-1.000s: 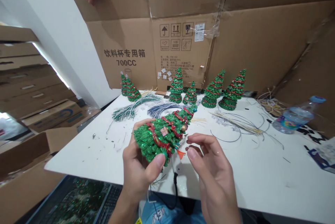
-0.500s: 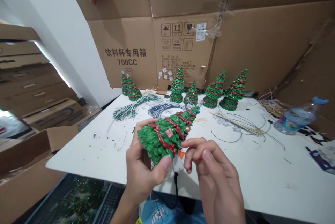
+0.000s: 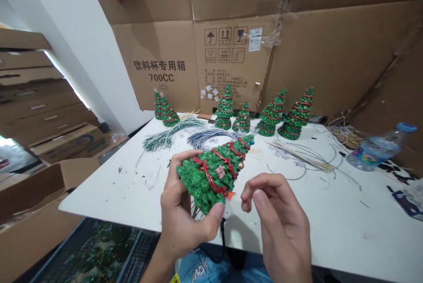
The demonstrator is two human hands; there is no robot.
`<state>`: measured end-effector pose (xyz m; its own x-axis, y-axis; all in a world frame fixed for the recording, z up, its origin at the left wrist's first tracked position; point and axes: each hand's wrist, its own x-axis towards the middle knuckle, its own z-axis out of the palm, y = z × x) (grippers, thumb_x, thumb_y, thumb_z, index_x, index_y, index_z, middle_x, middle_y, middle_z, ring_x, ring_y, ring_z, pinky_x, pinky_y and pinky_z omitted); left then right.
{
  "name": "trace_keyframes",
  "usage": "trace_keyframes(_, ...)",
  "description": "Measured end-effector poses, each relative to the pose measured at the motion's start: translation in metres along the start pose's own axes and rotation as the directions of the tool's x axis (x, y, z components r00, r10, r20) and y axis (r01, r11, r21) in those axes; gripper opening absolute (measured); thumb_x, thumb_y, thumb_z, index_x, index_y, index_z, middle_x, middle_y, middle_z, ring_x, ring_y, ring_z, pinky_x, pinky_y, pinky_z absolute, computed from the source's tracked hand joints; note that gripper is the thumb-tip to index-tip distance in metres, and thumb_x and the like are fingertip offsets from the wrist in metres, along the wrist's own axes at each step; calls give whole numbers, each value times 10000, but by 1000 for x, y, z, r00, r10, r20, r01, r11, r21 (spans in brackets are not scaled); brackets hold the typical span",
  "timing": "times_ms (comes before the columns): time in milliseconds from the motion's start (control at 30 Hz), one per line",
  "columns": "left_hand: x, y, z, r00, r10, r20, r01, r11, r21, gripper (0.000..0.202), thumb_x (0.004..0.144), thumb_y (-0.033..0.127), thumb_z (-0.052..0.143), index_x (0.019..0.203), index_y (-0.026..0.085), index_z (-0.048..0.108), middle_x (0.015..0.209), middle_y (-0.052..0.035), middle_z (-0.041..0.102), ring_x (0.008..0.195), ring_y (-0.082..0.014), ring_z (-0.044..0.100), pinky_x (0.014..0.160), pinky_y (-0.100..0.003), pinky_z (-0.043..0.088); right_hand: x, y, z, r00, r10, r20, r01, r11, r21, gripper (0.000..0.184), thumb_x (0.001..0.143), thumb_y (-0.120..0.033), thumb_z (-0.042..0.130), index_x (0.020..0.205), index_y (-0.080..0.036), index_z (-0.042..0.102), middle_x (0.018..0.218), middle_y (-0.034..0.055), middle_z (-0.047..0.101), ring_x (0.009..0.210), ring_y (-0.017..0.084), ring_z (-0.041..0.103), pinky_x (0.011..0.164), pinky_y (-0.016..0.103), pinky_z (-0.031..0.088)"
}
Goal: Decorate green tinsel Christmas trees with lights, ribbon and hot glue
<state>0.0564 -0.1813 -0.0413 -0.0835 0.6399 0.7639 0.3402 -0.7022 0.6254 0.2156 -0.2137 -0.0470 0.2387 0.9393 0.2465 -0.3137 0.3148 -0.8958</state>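
Tree figure [image 3: 211,177], green glittered cone with red garland, clenched in left hand [image 3: 185,219] above white desk [image 3: 330,225]; long axis tilted, tip toward far right. Right hand [image 3: 279,225] empty, fingers half-curled, just beside tree, not touching.

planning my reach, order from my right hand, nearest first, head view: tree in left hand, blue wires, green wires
1. Glittery tree in the left hand, beside it
2. Blue wires, back on the table
3. Green wires, farther left
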Motion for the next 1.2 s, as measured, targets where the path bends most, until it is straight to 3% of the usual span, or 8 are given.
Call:
trace_keyframes(167,1,3,0,1000,-7,14,8,1000,-16,159,776,261,823,932,241,805,1351,-93,651,1162,-295,708,923,-405,628,4,2,-5,990,-131,52,139,969,-205,42,1066,-318,732,1097,-299,755,993,25,699,945,201,649,793,311,522)
trace_keyframes(300,2,4,-1,999,1,32,0,1000,-22,204,779,243,811,982,258,815,1362,-78,651,1209,-288,692,992,-406,618,13,9,-13,911,-330,248,394,874,-285,194,1054,-132,701,1127,-302,757,979,19,704,928,193,647,800,322,537)
trace_keyframes(467,1,4,-2,999,13,41,-12,1000,-13,244,781,255,820,1025,271,825,1350,-56,647,1226,-246,659,1024,-345,598,17,10,-10,851,-454,263,524,768,-369,306,1014,-22,700,1159,-287,745,979,13,698,864,162,654,738,301,542)
trace_keyframes(667,0,2,-2,998,34,54,-34,999,4,284,790,248,827,1074,271,819,1361,-64,637,1226,-256,646,1049,-372,583,17,8,-7,767,-555,324,638,598,-486,357,1002,37,673,1167,-273,741,1001,30,721,907,158,734,806,294,585)
trace_keyframes(833,1,1,-2,997,35,64,-35,999,-8,286,786,235,822,1070,271,811,1354,-76,629,1218,-266,645,1024,-383,587,17,10,-7,776,-547,313,622,585,-521,296,1035,6,647,1142,-265,700,994,22,735,937,162,726,855,301,573)
trace_keyframes(1000,0,1,-2,998,27,60,-25,999,-24,265,783,237,821,1046,267,821,1366,-87,633,1228,-283,645,1031,-406,592,17,14,-6,814,-495,303,577,631,-519,216,1081,-55,569,1104,-261,629,951,5,645,873,161,616,791,307,510)
trace_keyframes(1100,0,1,-2,999,18,47,-16,1000,-26,244,780,257,829,1023,256,817,1346,-93,645,1208,-290,652,1000,-410,606,14,13,-6,861,-433,267,509,712,-484,174,1112,-115,545,1055,-266,608,930,-2,600,855,163,584,756,307,483)
trace_keyframes(1200,0,0,-2,999,11,39,-10,1000,-29,230,776,261,830,1005,257,811,1341,-82,649,1203,-282,657,981,-388,610,9,9,-5,925,-328,192,377,856,-353,148,1149,-191,535,1067,-279,620,979,6,585,888,171,588,770,320,489)
